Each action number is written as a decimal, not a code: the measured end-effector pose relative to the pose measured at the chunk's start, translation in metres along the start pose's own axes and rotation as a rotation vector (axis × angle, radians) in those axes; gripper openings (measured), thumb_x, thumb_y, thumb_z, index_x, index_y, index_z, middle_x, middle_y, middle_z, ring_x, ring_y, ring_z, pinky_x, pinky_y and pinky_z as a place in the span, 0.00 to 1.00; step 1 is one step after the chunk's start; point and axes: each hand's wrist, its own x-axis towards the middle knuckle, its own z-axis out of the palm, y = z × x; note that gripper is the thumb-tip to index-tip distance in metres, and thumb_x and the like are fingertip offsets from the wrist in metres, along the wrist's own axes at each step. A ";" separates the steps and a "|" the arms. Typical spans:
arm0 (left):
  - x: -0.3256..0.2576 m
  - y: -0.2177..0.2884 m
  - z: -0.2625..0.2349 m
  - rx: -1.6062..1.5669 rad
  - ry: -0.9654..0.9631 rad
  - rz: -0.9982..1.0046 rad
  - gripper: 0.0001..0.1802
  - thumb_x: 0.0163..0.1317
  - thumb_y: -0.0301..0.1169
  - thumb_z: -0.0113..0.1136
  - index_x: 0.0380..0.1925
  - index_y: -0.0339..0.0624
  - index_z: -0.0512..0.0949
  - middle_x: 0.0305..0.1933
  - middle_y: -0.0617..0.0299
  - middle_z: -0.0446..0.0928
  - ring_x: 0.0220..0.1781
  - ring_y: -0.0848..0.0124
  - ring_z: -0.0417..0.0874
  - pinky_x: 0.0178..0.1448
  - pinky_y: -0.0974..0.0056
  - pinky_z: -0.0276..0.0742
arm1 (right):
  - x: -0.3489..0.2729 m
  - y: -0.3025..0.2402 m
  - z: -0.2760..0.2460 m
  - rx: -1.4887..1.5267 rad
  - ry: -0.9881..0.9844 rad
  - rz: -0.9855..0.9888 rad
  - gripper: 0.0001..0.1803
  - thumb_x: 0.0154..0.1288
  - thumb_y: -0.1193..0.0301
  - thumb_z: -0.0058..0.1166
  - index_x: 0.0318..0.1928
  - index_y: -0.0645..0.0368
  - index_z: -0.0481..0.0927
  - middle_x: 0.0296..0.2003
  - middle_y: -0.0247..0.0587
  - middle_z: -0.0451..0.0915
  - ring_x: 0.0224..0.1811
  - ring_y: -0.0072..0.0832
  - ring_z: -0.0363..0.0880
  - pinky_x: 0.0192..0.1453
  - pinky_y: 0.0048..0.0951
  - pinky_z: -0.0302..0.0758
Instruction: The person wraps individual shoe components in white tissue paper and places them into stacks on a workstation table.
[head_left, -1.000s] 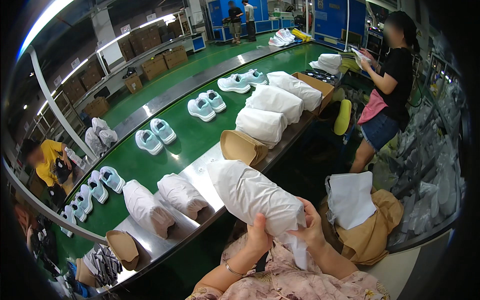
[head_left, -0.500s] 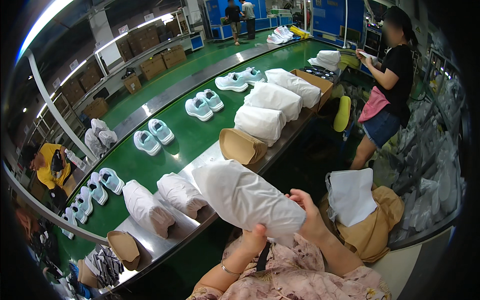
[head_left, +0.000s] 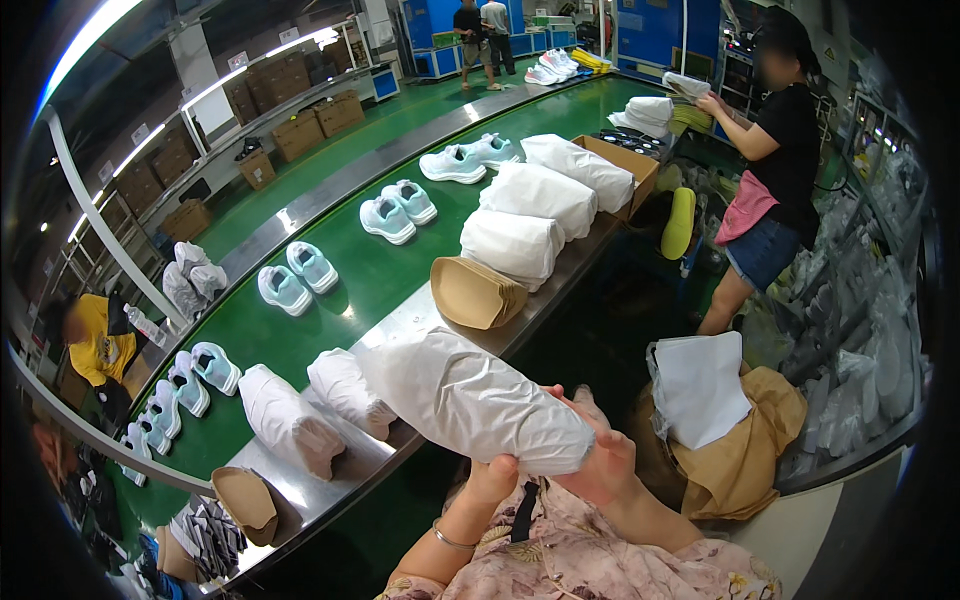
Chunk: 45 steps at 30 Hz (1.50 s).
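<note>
A shoe-shaped bundle wrapped in white paper [head_left: 470, 395] is tilted in front of me, its wide end over the bench edge. My left hand [head_left: 490, 482] grips it from below, thumb on the paper. At its near end, my right hand [head_left: 605, 455] lies with the palm against the folded paper and the fingers stretched out. Left of the bundle, two more wrapped bundles [head_left: 285, 425] lie on the metal ledge. Beyond it rests a stack of brown cardboard inserts [head_left: 475, 293]. What is inside the paper is hidden.
Pale blue sneakers [head_left: 398, 212] stand in pairs along the green conveyor belt [head_left: 300, 345]. Further wrapped bundles [head_left: 540, 200] sit by an open carton [head_left: 640, 185]. White paper sheets [head_left: 700, 390] lie on brown wrapping at my right. A co-worker [head_left: 780, 150] stands at the far right.
My right hand's fingers have straightened, and its palm now presses the bundle's near end. The bundle has shifted slightly left. The co-worker at right has raised a white item.
</note>
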 end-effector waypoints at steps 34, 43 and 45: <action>-0.003 -0.048 -0.027 -0.274 0.346 -0.231 0.40 0.49 0.46 0.64 0.58 0.36 0.61 0.56 0.55 0.69 0.58 0.62 0.71 0.63 0.58 0.66 | 0.011 0.006 -0.042 -0.567 0.432 -0.236 0.28 0.68 0.51 0.38 0.57 0.60 0.64 0.52 0.43 0.70 0.55 0.31 0.68 0.60 0.34 0.64; -0.006 -0.045 -0.011 -0.298 0.339 -0.266 0.39 0.51 0.47 0.65 0.57 0.34 0.62 0.55 0.58 0.69 0.56 0.66 0.70 0.62 0.63 0.65 | 0.013 0.031 -0.035 -1.270 0.317 -0.638 0.53 0.41 0.68 0.71 0.64 0.62 0.49 0.56 0.47 0.59 0.56 0.33 0.63 0.60 0.34 0.63; -0.010 -0.047 -0.012 -0.260 0.311 -0.268 0.41 0.53 0.48 0.64 0.59 0.32 0.60 0.58 0.56 0.67 0.59 0.66 0.68 0.63 0.63 0.62 | 0.013 0.034 -0.019 -1.247 0.376 -0.734 0.46 0.38 0.70 0.66 0.60 0.62 0.56 0.52 0.43 0.62 0.53 0.32 0.65 0.58 0.33 0.63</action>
